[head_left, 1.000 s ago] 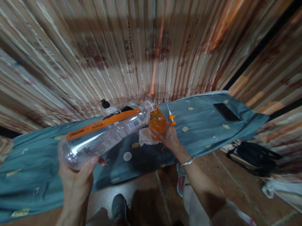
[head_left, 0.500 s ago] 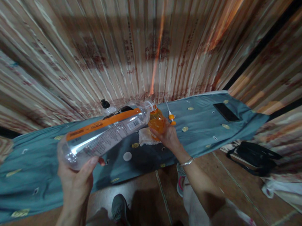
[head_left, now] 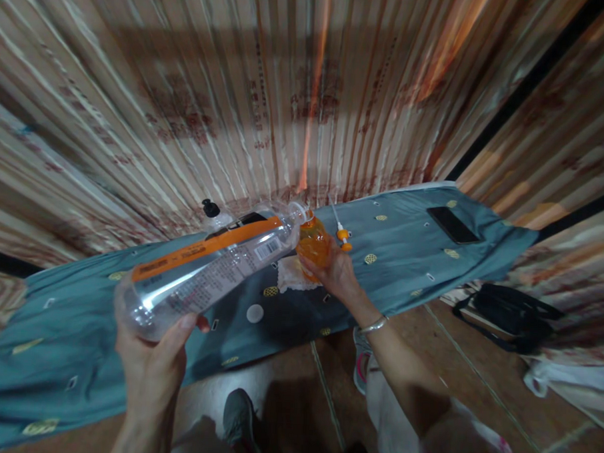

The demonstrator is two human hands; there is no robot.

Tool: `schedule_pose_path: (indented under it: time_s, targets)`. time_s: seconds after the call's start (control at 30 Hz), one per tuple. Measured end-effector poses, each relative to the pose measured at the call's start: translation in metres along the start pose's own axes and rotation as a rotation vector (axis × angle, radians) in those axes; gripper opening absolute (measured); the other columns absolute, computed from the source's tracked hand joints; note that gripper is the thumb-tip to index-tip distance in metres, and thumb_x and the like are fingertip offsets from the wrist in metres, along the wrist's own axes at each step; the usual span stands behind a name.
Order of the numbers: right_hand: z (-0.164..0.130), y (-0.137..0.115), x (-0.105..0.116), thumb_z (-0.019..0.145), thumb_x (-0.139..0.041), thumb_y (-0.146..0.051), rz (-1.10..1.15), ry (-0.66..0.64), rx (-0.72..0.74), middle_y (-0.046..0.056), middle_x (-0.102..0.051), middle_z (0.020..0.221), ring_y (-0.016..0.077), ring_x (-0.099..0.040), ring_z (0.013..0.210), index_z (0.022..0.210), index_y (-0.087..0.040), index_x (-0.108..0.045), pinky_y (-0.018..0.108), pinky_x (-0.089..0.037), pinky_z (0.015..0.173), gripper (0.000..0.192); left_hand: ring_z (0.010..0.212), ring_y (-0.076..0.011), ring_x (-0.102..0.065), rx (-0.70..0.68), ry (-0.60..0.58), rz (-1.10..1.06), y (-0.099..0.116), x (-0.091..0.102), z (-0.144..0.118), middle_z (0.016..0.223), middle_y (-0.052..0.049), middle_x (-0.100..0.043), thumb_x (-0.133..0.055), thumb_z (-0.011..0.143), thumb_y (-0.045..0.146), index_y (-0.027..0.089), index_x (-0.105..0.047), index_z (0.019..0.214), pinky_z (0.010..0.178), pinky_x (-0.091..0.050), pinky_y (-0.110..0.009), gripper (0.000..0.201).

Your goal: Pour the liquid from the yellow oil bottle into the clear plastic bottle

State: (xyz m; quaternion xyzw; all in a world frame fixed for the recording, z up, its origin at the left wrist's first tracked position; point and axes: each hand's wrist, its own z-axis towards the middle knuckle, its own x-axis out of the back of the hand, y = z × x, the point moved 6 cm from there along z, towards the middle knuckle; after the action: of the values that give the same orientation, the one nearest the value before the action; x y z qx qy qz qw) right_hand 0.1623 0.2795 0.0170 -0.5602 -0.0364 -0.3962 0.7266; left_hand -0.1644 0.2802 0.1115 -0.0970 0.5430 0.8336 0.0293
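Observation:
My left hand (head_left: pixel 153 353) grips the base end of a large clear plastic bottle (head_left: pixel 210 269) with an orange band and printed label. The bottle is tilted, its open mouth up against the neck of a small orange bottle (head_left: pixel 315 246). Around that orange bottle my right hand (head_left: pixel 337 271) is closed, a bracelet at its wrist. An orange-and-white pump top (head_left: pixel 342 236) with a dip tube lies on the cloth just beyond the right hand. Below the bottles sits a pale crumpled cloth or tissue (head_left: pixel 292 274). A white round cap (head_left: pixel 255 313) rests nearer the front edge.
A teal patterned cloth (head_left: pixel 401 257) covers the narrow table. A black phone (head_left: pixel 452 224) lies at its right end. Behind the large bottle stands a black-topped pump bottle (head_left: pixel 215 213). Striped curtains (head_left: pixel 212 102) hang behind; a black bag (head_left: pixel 513 317) is on the right.

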Motion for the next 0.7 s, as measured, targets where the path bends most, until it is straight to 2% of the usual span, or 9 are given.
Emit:
schedule_pose_path:
  time_s: [0.2,0.4,0.57,0.7]
  targets:
    - [0.0000,0.0011,-0.0011,0.085,-0.085,-0.042,-0.021,0.012,0.011,0.023,-0.082,0.124,0.0405,-0.080,0.115,0.146,-0.011,-0.061,0.056,-0.067,0.101,0.073,0.069,-0.0145,-0.063,-0.013,0.003,0.002,-0.0014,0.0020,0.0010,0.114,-0.005,-0.070,-0.104,0.057,0.034,0.028,-0.077,0.123,0.042,-0.056,-0.023,0.072]
    - [-0.0008,0.0022,-0.0016,0.084,-0.086,-0.042,-0.040,0.023,0.009,0.023,-0.081,0.125,0.0390,-0.080,0.117,0.147,-0.010,-0.059,0.053,-0.066,0.102,0.075,0.070,-0.0142,-0.063,-0.010,-0.002,0.008,-0.0007,0.0002,0.0000,0.114,-0.003,-0.069,-0.103,0.059,0.033,0.031,-0.076,0.126,0.043,-0.056,-0.022,0.072]
    - [-0.0006,0.0009,-0.0006,0.085,-0.085,-0.044,-0.035,0.026,0.015,0.025,-0.081,0.126,0.0405,-0.080,0.116,0.147,-0.009,-0.059,0.057,-0.066,0.103,0.075,0.071,-0.0150,-0.063,-0.006,-0.001,0.025,0.0002,-0.0009,-0.0010,0.115,-0.004,-0.069,-0.101,0.061,0.032,0.030,-0.076,0.120,0.043,-0.055,-0.022,0.064]
    - [-0.0006,-0.0017,0.0005,0.086,-0.083,-0.043,-0.015,0.005,0.007,0.024,-0.081,0.126,0.0410,-0.080,0.116,0.146,-0.010,-0.061,0.057,-0.066,0.103,0.072,0.073,-0.0160,-0.062,0.003,0.001,0.027,0.0026,-0.0020,-0.0019,0.117,-0.003,-0.068,-0.098,0.063,0.029,0.034,-0.075,0.121,0.044,-0.055,-0.023,0.062]
